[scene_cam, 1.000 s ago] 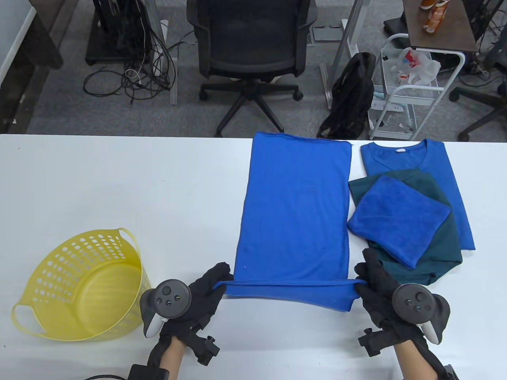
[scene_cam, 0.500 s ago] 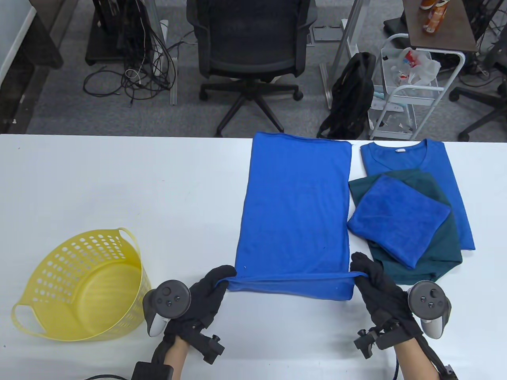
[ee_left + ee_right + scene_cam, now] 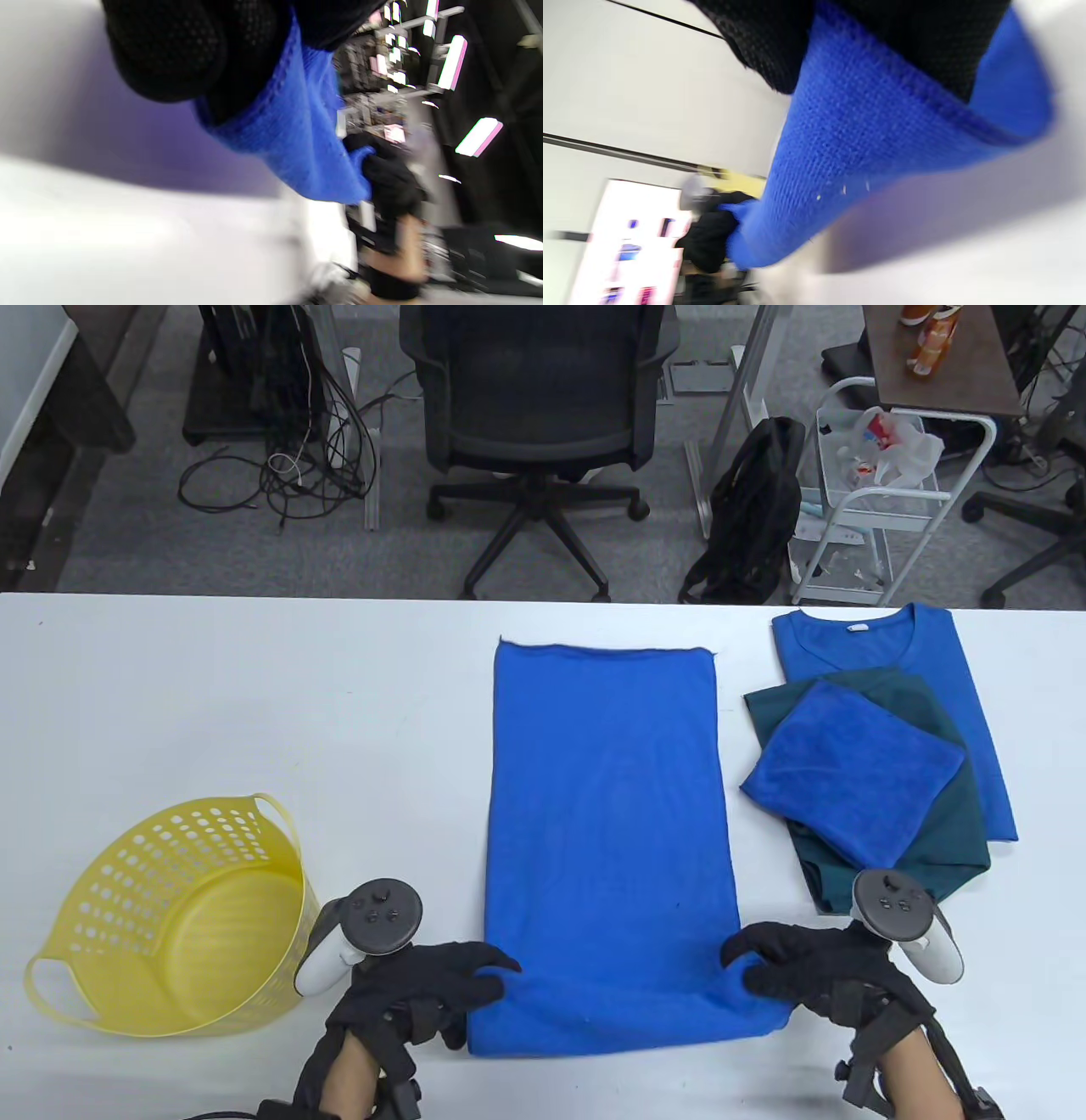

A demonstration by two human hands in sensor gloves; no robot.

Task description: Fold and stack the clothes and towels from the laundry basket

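A long blue cloth [image 3: 607, 831] lies lengthwise on the white table [image 3: 254, 704]. My left hand [image 3: 462, 976] grips its near left corner and my right hand [image 3: 764, 971] grips its near right corner, both close to the table's front edge. The near end is lifted slightly off the table. The left wrist view shows the blue cloth [image 3: 297, 127] pinched in my black fingers [image 3: 178, 51], with the other hand [image 3: 390, 178] beyond. The right wrist view shows the blue hem [image 3: 882, 127] held under my fingers [image 3: 780, 46].
A yellow laundry basket [image 3: 178, 916] stands at the front left. At the right lies a stack: a blue shirt [image 3: 976, 678], a dark teal cloth [image 3: 950, 831], a folded blue towel [image 3: 853, 776] on top. An office chair [image 3: 534, 415] stands behind the table.
Both hands have pulled the cloth toward the front edge. Its far edge slid back from the table's rear edge, and the near end, earlier folded under, now lies drawn out.
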